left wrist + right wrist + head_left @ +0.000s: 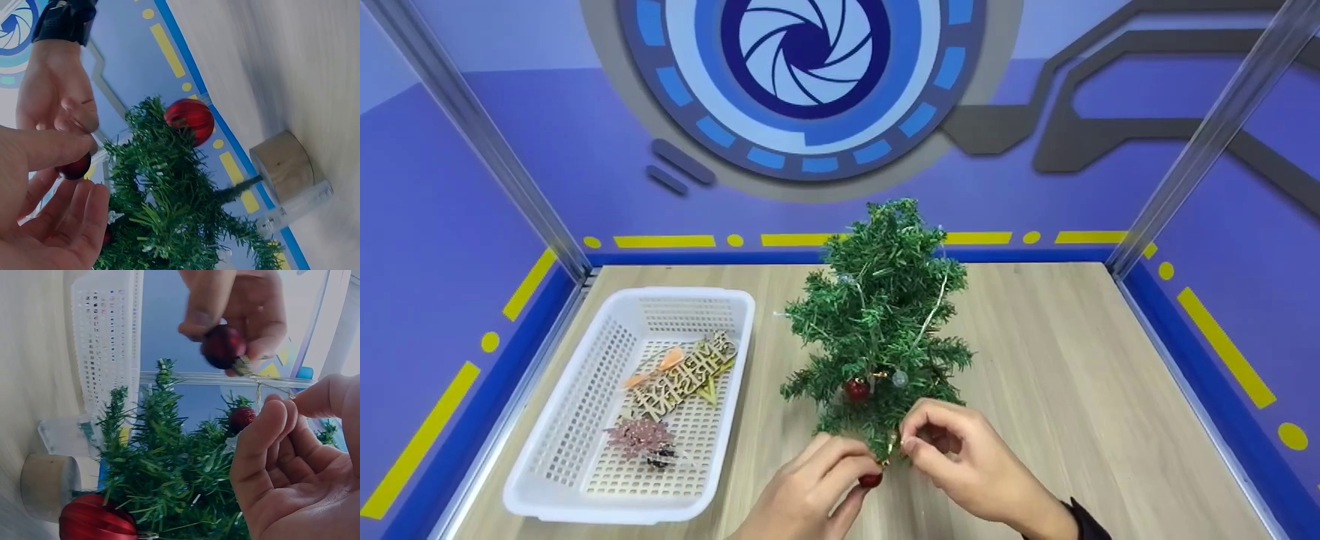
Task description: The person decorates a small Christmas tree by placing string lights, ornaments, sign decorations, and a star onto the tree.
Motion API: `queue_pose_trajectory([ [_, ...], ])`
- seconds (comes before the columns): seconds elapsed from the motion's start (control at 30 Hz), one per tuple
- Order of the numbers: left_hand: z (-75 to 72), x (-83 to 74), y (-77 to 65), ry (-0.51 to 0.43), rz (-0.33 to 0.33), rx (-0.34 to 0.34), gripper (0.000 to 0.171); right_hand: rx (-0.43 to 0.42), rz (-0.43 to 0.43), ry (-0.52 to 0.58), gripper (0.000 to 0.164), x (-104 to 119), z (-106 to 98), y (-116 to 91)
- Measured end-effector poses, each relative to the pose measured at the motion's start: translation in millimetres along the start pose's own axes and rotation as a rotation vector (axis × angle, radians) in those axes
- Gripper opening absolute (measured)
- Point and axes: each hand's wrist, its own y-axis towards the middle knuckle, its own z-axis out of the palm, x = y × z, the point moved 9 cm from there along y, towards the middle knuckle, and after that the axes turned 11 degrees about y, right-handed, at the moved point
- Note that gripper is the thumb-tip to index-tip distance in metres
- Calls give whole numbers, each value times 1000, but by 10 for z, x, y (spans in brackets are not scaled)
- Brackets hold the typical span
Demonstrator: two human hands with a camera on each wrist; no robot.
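Close in front of a small green Christmas tree [885, 315], my left hand [817, 480] holds a small dark red bauble [223, 347] between thumb and fingers. The bauble has a gold cap and a thin gold string. My right hand [971, 465] pinches that string at its fingertips, just right of the left hand. Another small red bauble [856, 388] hangs on the front of the tree. In the left wrist view a larger ridged red bauble [191, 121] shows low on the branches, near the round wooden base [284, 166].
Left of the tree stands a white perforated basket [607, 517]. Inside lie gold lettering [682, 386], a pink glittery flower [637, 437] and an orange piece [656, 367]. A thin light string [936, 307] runs over the branches. Patterned blue walls enclose the wooden table [1057, 360].
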Motion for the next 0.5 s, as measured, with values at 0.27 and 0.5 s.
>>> queue_pose_trajectory([
  [0.27,20,-11,-5,22,42,35,30,32,-25,-37,15,65,21,14],
  [0.5,-112,49,122,-5,-56,-39,30,101,-89,-115,20,178,90,31],
])
